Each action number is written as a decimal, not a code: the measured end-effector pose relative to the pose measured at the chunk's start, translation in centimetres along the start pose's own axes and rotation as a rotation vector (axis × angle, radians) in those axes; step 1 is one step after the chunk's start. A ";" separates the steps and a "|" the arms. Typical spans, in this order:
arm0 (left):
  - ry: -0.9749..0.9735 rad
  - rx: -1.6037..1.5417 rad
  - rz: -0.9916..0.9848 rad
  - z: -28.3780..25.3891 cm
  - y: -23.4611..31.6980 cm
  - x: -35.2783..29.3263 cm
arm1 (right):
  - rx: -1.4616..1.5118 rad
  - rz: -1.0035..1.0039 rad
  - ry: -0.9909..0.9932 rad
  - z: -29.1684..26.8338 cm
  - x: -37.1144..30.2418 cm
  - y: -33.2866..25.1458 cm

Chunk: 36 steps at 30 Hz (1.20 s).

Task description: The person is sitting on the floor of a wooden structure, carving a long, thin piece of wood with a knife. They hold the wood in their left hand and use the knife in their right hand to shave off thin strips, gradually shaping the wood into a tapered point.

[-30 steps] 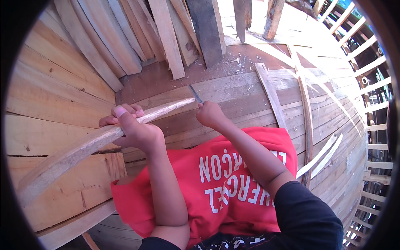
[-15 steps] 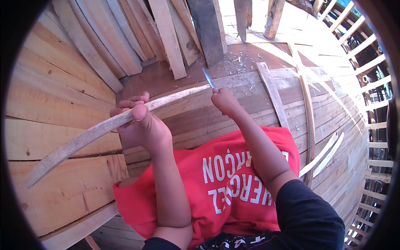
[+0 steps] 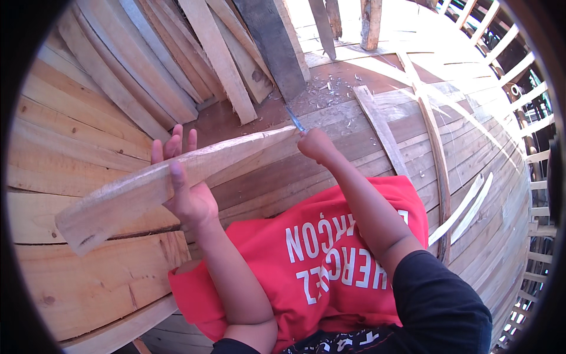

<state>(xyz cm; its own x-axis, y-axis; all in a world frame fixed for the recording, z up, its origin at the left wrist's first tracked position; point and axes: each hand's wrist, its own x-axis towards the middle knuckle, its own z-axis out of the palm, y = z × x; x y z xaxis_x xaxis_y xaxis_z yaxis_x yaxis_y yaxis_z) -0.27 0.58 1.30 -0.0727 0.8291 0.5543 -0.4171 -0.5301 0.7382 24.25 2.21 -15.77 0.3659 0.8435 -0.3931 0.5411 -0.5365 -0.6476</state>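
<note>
A long, pale piece of wood (image 3: 127,192) slants from the lower left up to the middle, its broad flat side facing me and its far end tapering. My left hand (image 3: 197,203) holds it around the middle, thumb on the near side, fingers sticking up behind it. My right hand (image 3: 316,146) is closed round a knife (image 3: 296,120), whose handle is mostly hidden in the fist. The blade points up and left and meets or nearly meets the thin tip of the wood. Red cloth with white lettering (image 3: 259,242) covers my lap beneath both forearms.
Boards (image 3: 124,65) lean in a row at the far left, beside a plank wall (image 3: 88,265). Wood shavings (image 3: 330,88) lie scattered on the slatted floor (image 3: 477,218). Loose strips (image 3: 377,127) and two pale slivers (image 3: 466,209) rest to the right. A slatted railing (image 3: 533,156) runs along the right.
The wood has rolled, so its broad side now shows instead of a narrow edge. My left hand has turned with it, its fingers straighter. The knife stays at the tip, its blade tilted more leftward.
</note>
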 end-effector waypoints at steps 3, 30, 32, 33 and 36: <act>0.016 -0.076 0.017 -1.2 1.5 -0.1 | -0.003 -0.070 0.002 -1.1 -1.3 -0.5; -0.346 -0.223 -0.001 -2.1 -1.3 -1.6 | 0.215 -0.020 -0.081 -0.4 -2.9 -3.7; -0.360 -0.260 0.001 -2.0 -1.5 -1.7 | 0.236 -0.007 -0.073 -0.8 -2.0 -2.9; -0.351 -0.291 0.014 -2.2 -1.8 -1.6 | 0.247 0.000 -0.068 -1.0 -1.7 -2.4; -0.341 -0.318 0.046 -3.1 -2.1 -1.3 | 0.159 -0.079 -0.029 -0.2 -2.7 -3.2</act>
<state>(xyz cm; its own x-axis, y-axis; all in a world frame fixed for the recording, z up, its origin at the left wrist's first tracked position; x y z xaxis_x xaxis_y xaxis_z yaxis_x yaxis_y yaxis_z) -2.12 1.19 -2.14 0.1820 0.6726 0.7173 -0.6813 -0.4397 0.5852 21.67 1.67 -12.49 0.3038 0.8844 -0.3543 0.4401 -0.4601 -0.7711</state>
